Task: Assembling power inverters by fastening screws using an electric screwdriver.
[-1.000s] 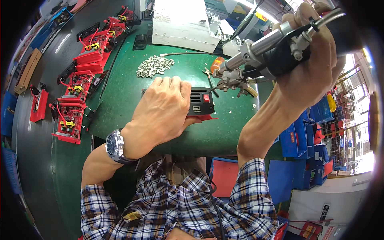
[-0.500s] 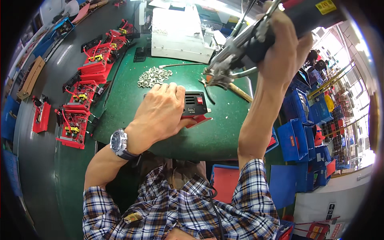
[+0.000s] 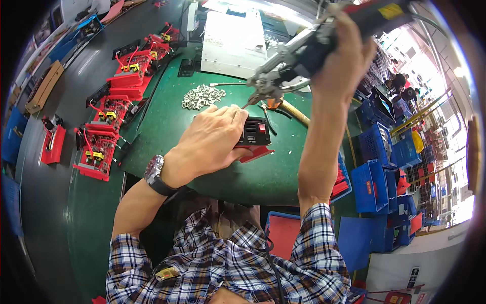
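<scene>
My left hand point(image 3: 210, 133) is wrapped over a small red-and-black electrical case on the green bench. The case's black end panel point(image 3: 255, 133) shows a red rocker switch, vent slots and a port; its red shell point(image 3: 258, 153) juts out underneath. High on the right, my right hand point(image 3: 344, 61) grips a power screwdriver point(image 3: 314, 55) with a black body and a metal screw-feed head. Its thin tip points down beside my left fingertips, at the far side of the case. Whether the tip touches the case is hidden by my fingers.
Small metal clips point(image 3: 202, 96) lie heaped on the bench point(image 3: 217, 177). Pliers point(image 3: 270, 120) and a wooden-handled tool point(image 3: 295, 112) rest to their right. A white box point(image 3: 233, 43) stands behind. Several red cases with circuit boards point(image 3: 98, 152) line the left; blue bins point(image 3: 372, 185) stand right.
My right hand has brought the screwdriver down and left, its tip now at my left fingers. My left hand and the case have shifted slightly right in view.
</scene>
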Tool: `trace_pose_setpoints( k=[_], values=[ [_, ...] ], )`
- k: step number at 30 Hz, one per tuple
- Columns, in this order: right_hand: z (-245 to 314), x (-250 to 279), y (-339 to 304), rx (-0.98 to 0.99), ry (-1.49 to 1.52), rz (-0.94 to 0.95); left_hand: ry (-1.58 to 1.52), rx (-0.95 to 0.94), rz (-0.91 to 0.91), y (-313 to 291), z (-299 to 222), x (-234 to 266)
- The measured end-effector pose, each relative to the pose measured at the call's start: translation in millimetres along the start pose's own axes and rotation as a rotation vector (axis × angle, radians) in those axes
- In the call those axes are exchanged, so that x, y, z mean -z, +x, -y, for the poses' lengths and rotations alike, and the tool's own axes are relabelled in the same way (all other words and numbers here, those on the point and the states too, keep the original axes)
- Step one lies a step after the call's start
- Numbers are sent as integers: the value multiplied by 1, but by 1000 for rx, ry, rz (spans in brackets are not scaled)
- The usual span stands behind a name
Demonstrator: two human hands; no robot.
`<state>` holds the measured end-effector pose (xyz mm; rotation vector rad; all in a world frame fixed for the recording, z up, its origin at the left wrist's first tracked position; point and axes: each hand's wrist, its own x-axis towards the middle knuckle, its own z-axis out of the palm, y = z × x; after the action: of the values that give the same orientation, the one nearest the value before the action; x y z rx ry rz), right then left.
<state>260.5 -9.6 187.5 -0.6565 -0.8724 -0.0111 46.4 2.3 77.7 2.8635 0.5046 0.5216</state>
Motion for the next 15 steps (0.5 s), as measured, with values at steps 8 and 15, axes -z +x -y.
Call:
trace_pose_setpoints(
  k=[8, 15],
  values=[
    [49, 9, -9, 56, -49, 266, 165, -46, -110, 4, 4, -11],
    [60, -35, -41, -68, -157, 153, 239, 3, -74, 6, 2, -10]
  ],
)
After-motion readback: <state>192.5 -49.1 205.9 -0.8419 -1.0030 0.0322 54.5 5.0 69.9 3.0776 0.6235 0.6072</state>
